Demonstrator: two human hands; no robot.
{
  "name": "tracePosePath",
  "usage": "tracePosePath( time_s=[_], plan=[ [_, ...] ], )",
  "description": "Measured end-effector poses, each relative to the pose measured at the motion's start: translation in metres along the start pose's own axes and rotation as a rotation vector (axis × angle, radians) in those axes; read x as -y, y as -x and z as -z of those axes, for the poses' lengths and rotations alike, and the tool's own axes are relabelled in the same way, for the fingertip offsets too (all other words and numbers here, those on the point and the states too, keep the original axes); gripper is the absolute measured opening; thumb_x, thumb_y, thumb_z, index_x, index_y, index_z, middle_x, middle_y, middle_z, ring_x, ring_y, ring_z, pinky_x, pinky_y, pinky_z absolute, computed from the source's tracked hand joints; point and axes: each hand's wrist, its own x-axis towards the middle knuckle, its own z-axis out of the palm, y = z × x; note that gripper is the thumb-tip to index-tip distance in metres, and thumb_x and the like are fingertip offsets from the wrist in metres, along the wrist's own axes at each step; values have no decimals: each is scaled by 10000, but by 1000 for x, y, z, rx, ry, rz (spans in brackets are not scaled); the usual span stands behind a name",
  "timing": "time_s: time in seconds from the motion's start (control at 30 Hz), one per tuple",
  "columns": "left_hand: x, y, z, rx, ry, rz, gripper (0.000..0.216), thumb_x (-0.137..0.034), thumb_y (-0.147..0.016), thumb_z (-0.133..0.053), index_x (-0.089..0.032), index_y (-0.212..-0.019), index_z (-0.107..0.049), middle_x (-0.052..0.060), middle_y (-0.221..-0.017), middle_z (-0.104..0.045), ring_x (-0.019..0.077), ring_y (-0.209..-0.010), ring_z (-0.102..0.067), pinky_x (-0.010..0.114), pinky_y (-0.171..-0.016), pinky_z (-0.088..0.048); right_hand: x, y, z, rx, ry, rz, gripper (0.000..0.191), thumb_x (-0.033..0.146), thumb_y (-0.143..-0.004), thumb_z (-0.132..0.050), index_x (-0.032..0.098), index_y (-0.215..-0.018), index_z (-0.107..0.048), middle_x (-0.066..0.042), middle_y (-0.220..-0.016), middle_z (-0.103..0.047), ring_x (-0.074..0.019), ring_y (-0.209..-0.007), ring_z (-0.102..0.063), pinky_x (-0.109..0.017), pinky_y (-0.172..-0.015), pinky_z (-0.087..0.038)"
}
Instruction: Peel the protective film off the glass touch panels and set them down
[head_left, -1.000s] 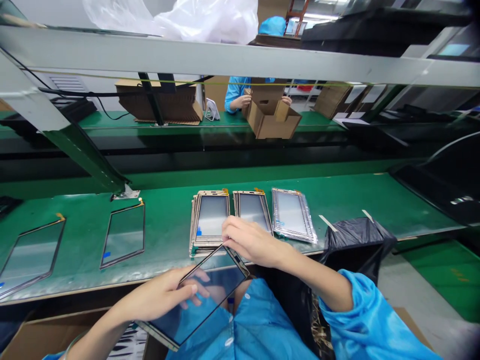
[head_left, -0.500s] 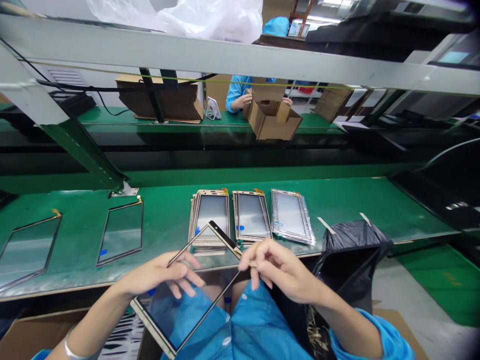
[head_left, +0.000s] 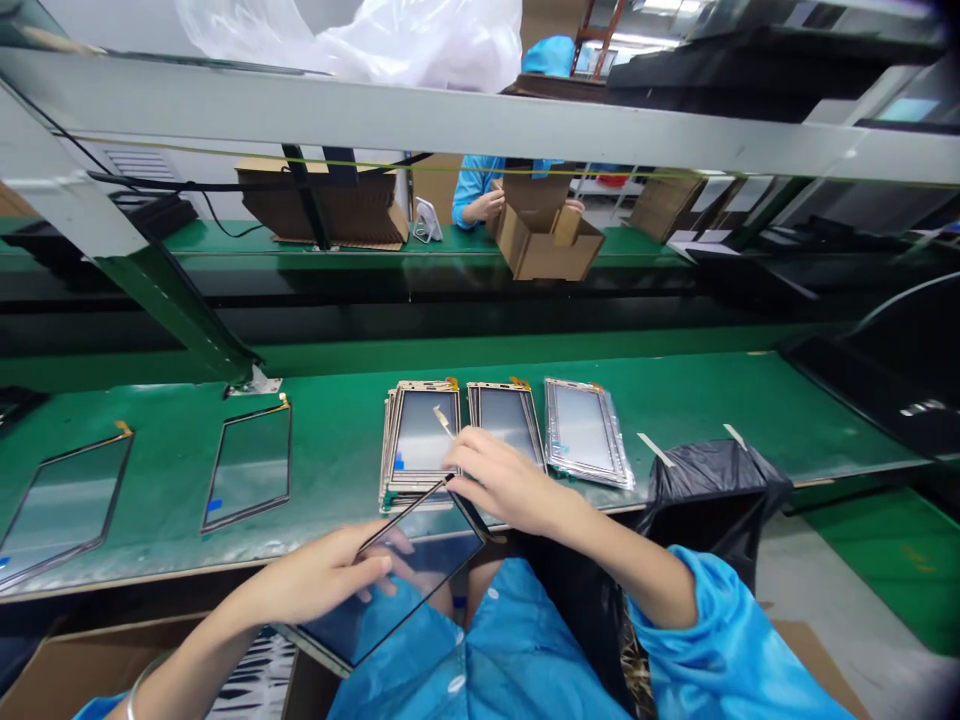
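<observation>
My left hand grips a black-framed touchscreen glass panel by its left edge, tilted above my lap. The fingers show through the clear glass. My right hand is closed at the panel's upper corner, and a short pale strip sticks up from its fingertips. Whether that strip still touches the panel I cannot tell. Just behind lie a stack of framed panels and a second stack, partly covered by my right hand.
Panels in clear wrap lie right of the stacks. Two single panels rest at left, one panel nearer. A black bag is taped to the bench edge. Across the bench, a co-worker's hand holds a cardboard box.
My right hand has moved up and slightly left to the panel's upper corner, with the pale strip now raised above the fingers. The panel has tipped flatter in my left hand.
</observation>
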Motion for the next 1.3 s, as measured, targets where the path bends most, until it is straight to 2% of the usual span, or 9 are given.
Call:
tracePosePath(
  time_s=[0.23, 0.43, 0.53, 0.6, 0.7, 0.87, 0.93, 1.1, 1.3],
  plan=[
    [1, 5, -2, -30, -134, -38, 323, -365, -938, -406, -177, -1156, -553, 76, -1027, -705, 202, -870, -672, 309, -783, -520, 7, -15, 9, 206, 170, 94, 91, 97, -934, -502, 138, -859, -531, -71, -896, -508, -176, -788, -461, -266, -673, -419],
    [0, -14, 4, 27, 140, -28, 390, -479, -877, -501, -152, -1089, -526, 144, -1061, -704, 246, -910, -681, 326, -713, -540, 10, 8, 1, 34, 296, 176, 230, 111, -982, -355, 130, -849, -542, -95, -843, -543, -206, -764, -442, -300, -650, -406],
    [1, -37, 17, -119, 378, -70, 440, -513, -792, -612, -162, -1038, -514, 167, -1087, -698, 263, -908, -693, 304, -673, -534, 19, 39, 7, -79, 173, 149, 229, 120, -990, -331, 144, -867, -523, -90, -838, -555, -200, -762, -457, -300, -652, -414],
    [2, -51, 22, -224, 436, -93, 452, -509, -767, -646, -167, -1031, -514, 172, -1110, -689, 269, -917, -694, 305, -681, -533, 22, 59, 16, -131, 55, 28, 195, 125, -984, -351, 161, -871, -505, -74, -827, -546, -192, -769, -471, -293, -659, -425],
    [-2, -64, 15, -176, 352, -113, 424, -504, -800, -614, -162, -1035, -526, 168, -1092, -697, 266, -910, -694, 317, -699, -533, 16, 74, 27, -206, -15, -167, 148, 128, -964, -398, 176, -868, -501, -57, -828, -523, -191, -778, -489, -303, -676, -436],
    [-19, -58, -20, -86, 137, -116, 361, -435, -891, -505, -166, -1132, -523, 127, -1133, -685, 231, -961, -670, 306, -764, -524, -12, 48, 28, -232, -120, -284, 151, 129, -898, -535, 153, -1041, -578, -56, -899, -507, -195, -850, -519, -319, -752, -443],
    [-25, -50, -28, -75, 80, -104, 349, -416, -910, -471, -167, -1149, -524, 119, -1144, -680, 223, -973, -662, 298, -766, -526, -21, 33, 26, -209, -278, -297, 136, 117, -867, -574, 157, -984, -630, -28, -843, -495, -166, -788, -519, -279, -702, -435],
    [-31, -35, -31, -85, -2, -91, 300, -351, -926, -449, -161, -1141, -537, 107, -1131, -684, 201, -944, -670, 279, -768, -528, -29, 17, 21, -113, -658, -335, 76, 143, -805, -601, 151, -768, -667, 1, -763, -491, -121, -661, -482, -247, -617, -385],
    [-31, -34, -29, -75, -45, -97, 288, -334, -938, -427, -179, -1153, -539, 86, -1132, -686, 196, -984, -658, 273, -807, -521, -31, 18, 16, -99, -809, -371, 82, 190, -737, -610, 151, -665, -606, 22, -707, -475, -103, -597, -448, -234, -564, -335]
  ],
)
